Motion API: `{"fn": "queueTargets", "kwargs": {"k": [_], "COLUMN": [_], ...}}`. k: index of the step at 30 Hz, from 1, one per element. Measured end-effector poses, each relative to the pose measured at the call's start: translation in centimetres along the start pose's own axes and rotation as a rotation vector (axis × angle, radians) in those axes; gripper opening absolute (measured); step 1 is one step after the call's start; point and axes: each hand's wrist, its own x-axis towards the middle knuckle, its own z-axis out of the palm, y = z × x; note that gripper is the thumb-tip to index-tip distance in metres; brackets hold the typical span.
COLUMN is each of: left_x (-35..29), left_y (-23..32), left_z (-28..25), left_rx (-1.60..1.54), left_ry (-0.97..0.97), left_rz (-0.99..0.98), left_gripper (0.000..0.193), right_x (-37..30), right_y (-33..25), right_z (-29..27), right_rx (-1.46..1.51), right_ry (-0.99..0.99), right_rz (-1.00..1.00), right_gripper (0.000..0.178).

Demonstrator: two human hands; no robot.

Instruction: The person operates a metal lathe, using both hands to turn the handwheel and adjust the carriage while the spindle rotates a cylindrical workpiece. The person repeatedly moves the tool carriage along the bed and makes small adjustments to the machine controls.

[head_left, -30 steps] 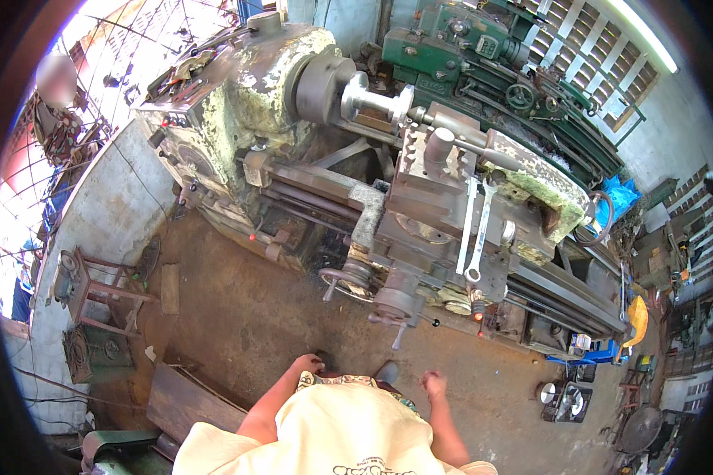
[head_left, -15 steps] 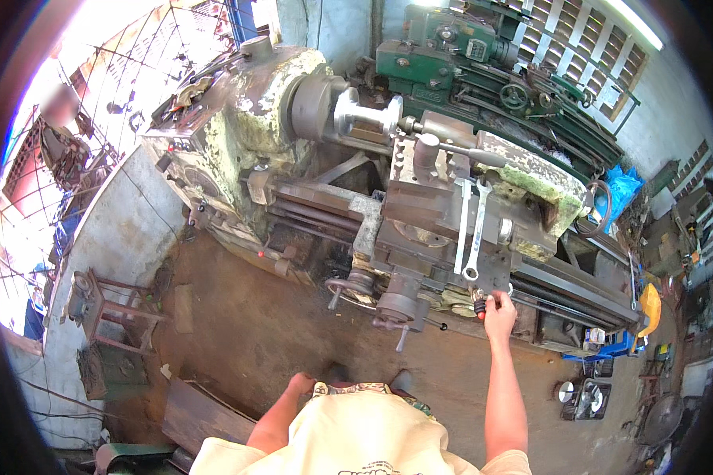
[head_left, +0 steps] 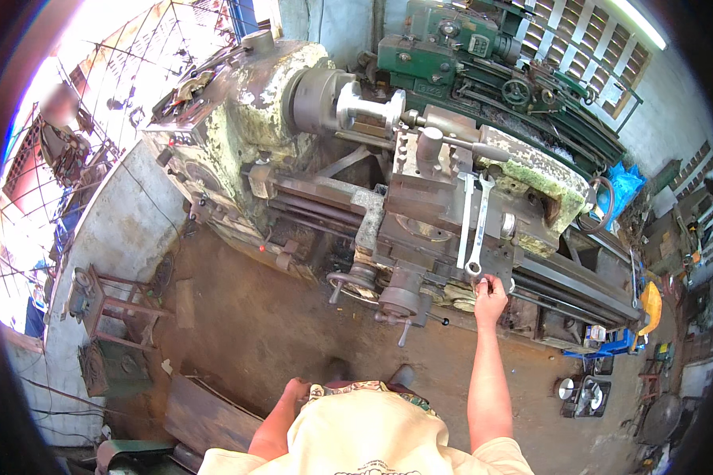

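Note:
My right hand (head_left: 491,302) is at the front right of the carriage of a worn metal lathe (head_left: 432,202), just beside the ring end of a long combination spanner (head_left: 479,229). Its fingers are curled together; what they hold, if anything, I cannot make out. A flat pale metal bar (head_left: 465,222) lies alongside the spanner on the carriage. My left hand (head_left: 297,389) hangs low by my waist, its fingers mostly hidden. A shiny spool-shaped metal workpiece (head_left: 370,111) sits between the chuck (head_left: 318,101) and the tailstock (head_left: 531,170).
Behind stands a green lathe (head_left: 420,63). Handwheels (head_left: 352,283) and a crank (head_left: 394,318) jut from the carriage front. On the left are a metal stand (head_left: 123,305) and a person (head_left: 62,134) beyond a grille. A blue bag (head_left: 624,186) lies at the right.
My right hand has left the red-and-black handle by the carriage and moved slightly up and left, toward the spanner's ring end. My left hand stays by my waist.

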Motion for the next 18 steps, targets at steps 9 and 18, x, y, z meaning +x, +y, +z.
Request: {"fn": "queueTargets", "kwargs": {"k": [9,18], "left_x": [0.9,-0.5], "left_y": [-0.5,2.5], "left_z": [2.4,1.3], "left_rx": [0.052,0.133], "left_ry": [-0.002,0.009], "left_rz": [0.107,0.083], "left_gripper": [0.050,0.047], "right_x": [-0.3,-0.3], "right_y": [-1.5,-1.4], "right_z": [-0.1,-0.2], "right_rx": [0.040,-0.007], "right_ry": [-0.011,-0.017], "right_rz": [0.049,0.017], "right_gripper": [0.015,0.014]}}
